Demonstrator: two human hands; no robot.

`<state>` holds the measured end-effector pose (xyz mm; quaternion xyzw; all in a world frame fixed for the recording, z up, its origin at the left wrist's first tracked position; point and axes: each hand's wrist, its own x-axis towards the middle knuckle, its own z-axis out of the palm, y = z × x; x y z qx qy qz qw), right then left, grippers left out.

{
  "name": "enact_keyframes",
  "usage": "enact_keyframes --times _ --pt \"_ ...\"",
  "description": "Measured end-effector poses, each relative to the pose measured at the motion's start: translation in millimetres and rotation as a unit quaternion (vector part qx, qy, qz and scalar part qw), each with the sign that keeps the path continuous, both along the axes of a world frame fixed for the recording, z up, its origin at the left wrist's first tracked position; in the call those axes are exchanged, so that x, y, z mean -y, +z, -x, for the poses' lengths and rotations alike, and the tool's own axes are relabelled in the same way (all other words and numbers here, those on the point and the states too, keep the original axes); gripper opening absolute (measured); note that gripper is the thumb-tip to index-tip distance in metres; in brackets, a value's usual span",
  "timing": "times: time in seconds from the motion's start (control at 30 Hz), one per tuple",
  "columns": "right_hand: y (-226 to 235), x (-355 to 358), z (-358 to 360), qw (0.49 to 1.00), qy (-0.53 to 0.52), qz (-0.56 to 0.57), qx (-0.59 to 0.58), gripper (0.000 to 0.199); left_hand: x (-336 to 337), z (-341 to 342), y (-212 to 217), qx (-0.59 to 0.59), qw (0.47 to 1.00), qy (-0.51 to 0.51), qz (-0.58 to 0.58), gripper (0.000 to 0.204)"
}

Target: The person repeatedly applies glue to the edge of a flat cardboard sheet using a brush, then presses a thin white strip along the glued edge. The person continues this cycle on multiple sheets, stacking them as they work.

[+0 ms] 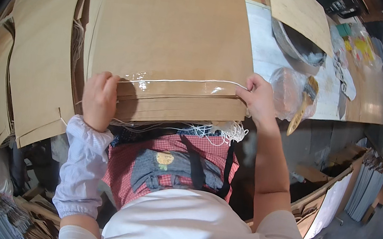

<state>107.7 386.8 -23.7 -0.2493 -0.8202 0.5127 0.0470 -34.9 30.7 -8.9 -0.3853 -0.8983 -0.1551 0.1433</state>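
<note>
So I had the white cord [182,80] stretched across the glossy glue strip on the near edge of the brown paper stack [173,35], left hand [100,98] and right hand [257,97] each pinching an end. Seemed like pressing it down flat and straight came next.

To your right, on the pale bench [277,58], you have a metal bowl [293,46] partly covered by a loose brown sheet [302,13]. Just beside it, nearer the bench edge, lies a crumpled clear plastic bag [287,91] with a brush [303,105] resting against it, handle hanging over the edge. Farther right you see colourful packets [356,44] in clear wrap. Below the bench on your right stands an open cardboard box [322,194], and next to it a row of upright grey sheets [366,186]. To your left, another stack of brown paper [31,50] lies spread out.
</note>
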Motion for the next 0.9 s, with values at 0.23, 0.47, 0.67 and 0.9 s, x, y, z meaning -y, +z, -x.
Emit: enact_keyframes --times 0.23,0.47,0.67,0.9 --pt "0 20 1 0.897 0.199 -0.337 -0.206 0.018 10 8 16 0.226 0.968 -0.108 -0.019 0.036" --pt "3 16 27 0.994 0.07 -0.067 -0.058 0.015 11 37 9 0.349 0.935 0.03 -0.062 0.018" --pt "-12 39 30 0.918 0.022 -0.395 -0.004 0.016 -9 13 -7 0.124 0.984 0.123 0.033 0.011" --pt "8 135 37 0.864 0.274 -0.418 -0.063 0.065 -64 -38 14 0.108 0.984 -0.099 0.1 0.064"
